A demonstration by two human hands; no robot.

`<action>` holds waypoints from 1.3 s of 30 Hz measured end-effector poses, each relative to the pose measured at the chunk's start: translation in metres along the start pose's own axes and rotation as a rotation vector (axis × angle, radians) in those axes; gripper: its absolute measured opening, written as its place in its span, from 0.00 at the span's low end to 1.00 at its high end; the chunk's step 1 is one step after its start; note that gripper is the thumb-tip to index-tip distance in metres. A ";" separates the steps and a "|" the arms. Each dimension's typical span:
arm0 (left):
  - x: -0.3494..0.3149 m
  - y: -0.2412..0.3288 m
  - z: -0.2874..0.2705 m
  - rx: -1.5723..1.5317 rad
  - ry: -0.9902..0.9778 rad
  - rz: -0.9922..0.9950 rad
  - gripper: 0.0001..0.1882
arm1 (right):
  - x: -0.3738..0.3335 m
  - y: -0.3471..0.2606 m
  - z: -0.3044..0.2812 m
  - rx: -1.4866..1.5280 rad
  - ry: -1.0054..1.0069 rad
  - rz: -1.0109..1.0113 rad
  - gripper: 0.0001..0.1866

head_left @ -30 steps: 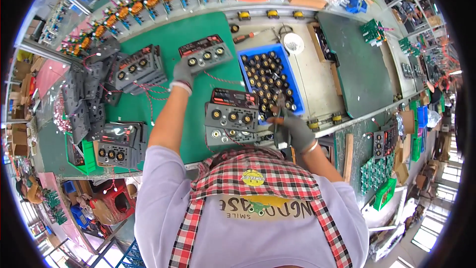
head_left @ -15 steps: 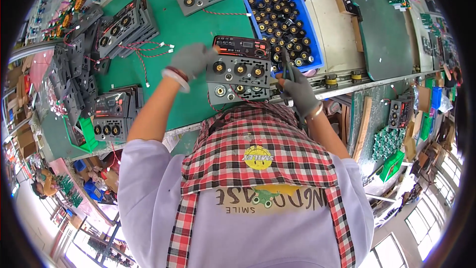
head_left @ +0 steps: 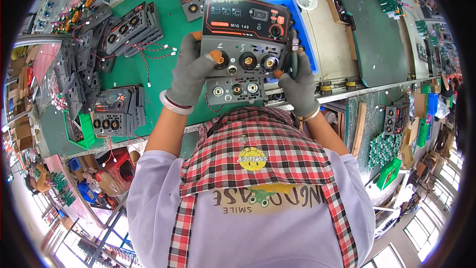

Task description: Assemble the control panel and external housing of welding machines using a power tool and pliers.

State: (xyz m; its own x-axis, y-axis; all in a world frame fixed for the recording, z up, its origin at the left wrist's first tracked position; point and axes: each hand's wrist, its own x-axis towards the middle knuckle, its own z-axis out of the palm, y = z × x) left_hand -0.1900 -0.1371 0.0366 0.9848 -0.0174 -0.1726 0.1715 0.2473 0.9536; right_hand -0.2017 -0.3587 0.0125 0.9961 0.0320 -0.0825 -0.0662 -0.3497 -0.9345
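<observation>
Near edge: the front edge of the green work mat [head_left: 181,25] is overhung by the apron [head_left: 253,139], so little room is left between the body and the work.
Right edge: the held piece is bordered closely by the blue tray [head_left: 307,39], part of which is hidden behind it.
Open room, left: bare mat is seen between the left glove and the leaning panel stack [head_left: 134,30] (loose red-and-black leads [head_left: 145,64] are strewn across part of it).
Open room, right: beyond the tray, a clear stretch of pale benchtop [head_left: 332,52] is left before the dark green board [head_left: 379,34].
Far side: another front panel [head_left: 196,0] is set on the mat, partly covered in this view.
Welder front panel [head_left: 243,32]: it is held up over the mat between both hands, control face up, three round sockets in a row toward the wearer.
Lower panel [head_left: 233,88]: it is partly covered by the held one, on the wearer's side.
Left hand [head_left: 191,72]: the panel's left edge is pinched, thumb at the left socket, fingers behind.
Right hand [head_left: 301,89]: a dark-handled tool [head_left: 294,62] is gripped beside the panel's right edge; whether the panel is touched by the thumb cannot be told.
</observation>
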 end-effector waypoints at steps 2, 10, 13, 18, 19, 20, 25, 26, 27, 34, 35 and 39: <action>-0.001 0.001 0.002 0.057 -0.023 0.057 0.29 | 0.004 -0.002 -0.007 0.141 0.044 -0.140 0.30; -0.004 0.027 0.019 0.193 -0.074 0.131 0.30 | 0.008 -0.032 -0.024 -0.053 0.188 -0.223 0.27; -0.005 0.028 0.022 0.111 -0.068 0.147 0.26 | 0.007 -0.039 -0.026 0.028 0.195 -0.279 0.26; -0.005 0.027 0.023 0.070 -0.031 0.170 0.24 | 0.006 -0.043 -0.029 0.009 0.203 -0.262 0.26; -0.004 0.027 0.023 0.050 -0.053 0.170 0.23 | 0.007 -0.042 -0.029 0.024 0.205 -0.257 0.26; -0.004 0.028 0.023 0.030 -0.076 0.170 0.23 | 0.008 -0.041 -0.029 0.023 0.206 -0.258 0.26; 0.007 0.023 0.024 -0.134 0.037 0.137 0.20 | 0.010 -0.042 -0.031 0.073 0.146 -0.230 0.23; 0.014 0.019 0.019 -0.140 0.097 0.128 0.18 | 0.009 -0.040 -0.031 0.072 0.149 -0.235 0.23; 0.028 0.011 0.013 -0.107 0.170 0.138 0.17 | 0.008 -0.034 -0.032 0.228 0.116 -0.137 0.21; 0.181 -0.083 -0.089 -0.038 0.459 0.132 0.18 | -0.040 0.018 -0.034 0.189 -0.022 0.251 0.20; 0.205 -0.120 -0.134 0.246 0.452 0.187 0.18 | -0.046 0.018 -0.031 0.181 -0.018 0.271 0.20; 0.220 -0.103 -0.112 -0.007 0.514 -0.015 0.24 | -0.058 0.035 -0.032 0.127 -0.016 0.363 0.22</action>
State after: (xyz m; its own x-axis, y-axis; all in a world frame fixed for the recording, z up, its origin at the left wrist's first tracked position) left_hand 0.0058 -0.0581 -0.1268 0.8420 0.4571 -0.2867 0.1833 0.2573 0.9488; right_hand -0.2594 -0.4029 -0.0039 0.9057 -0.0580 -0.4200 -0.4219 -0.2225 -0.8789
